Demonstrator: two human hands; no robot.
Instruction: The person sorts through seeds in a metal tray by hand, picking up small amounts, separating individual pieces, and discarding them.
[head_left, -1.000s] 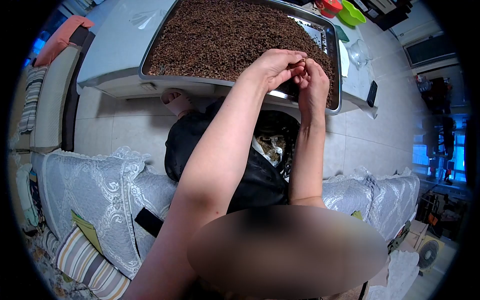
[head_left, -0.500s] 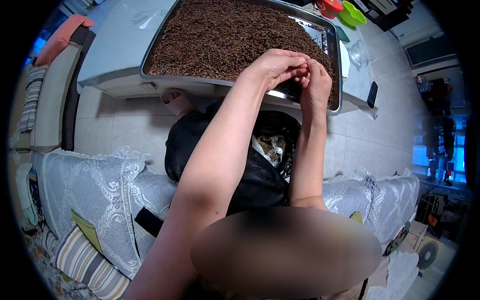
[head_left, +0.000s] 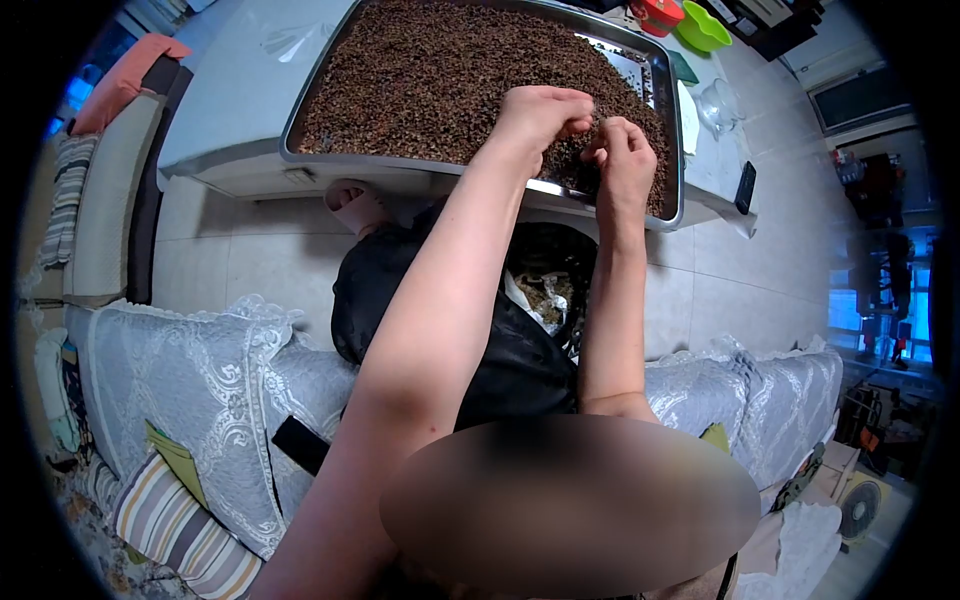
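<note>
The bare left hand (head_left: pixel 546 112) and bare right hand (head_left: pixel 626 158), both pinched, any held piece indiscernible, are over the right of a dark-brown granular heap (head_left: pixel 430 80), long axis left-to-right, in a rectangular silver metal tray (head_left: pixel 678 160)

Bare left hand (head_left: pixel 545 112) and bare right hand (head_left: pixel 628 162), fingers curled, hung slightly apart over right part of rectangular silver metal tray (head_left: pixel 669 110). Loose dark-brown granular bits (head_left: pixel 430 80) covered most of tray. Beyond tray's right edge: clear glass bowl (head_left: pixel 720 104), black oblong device (head_left: pixel 745 188).
</note>
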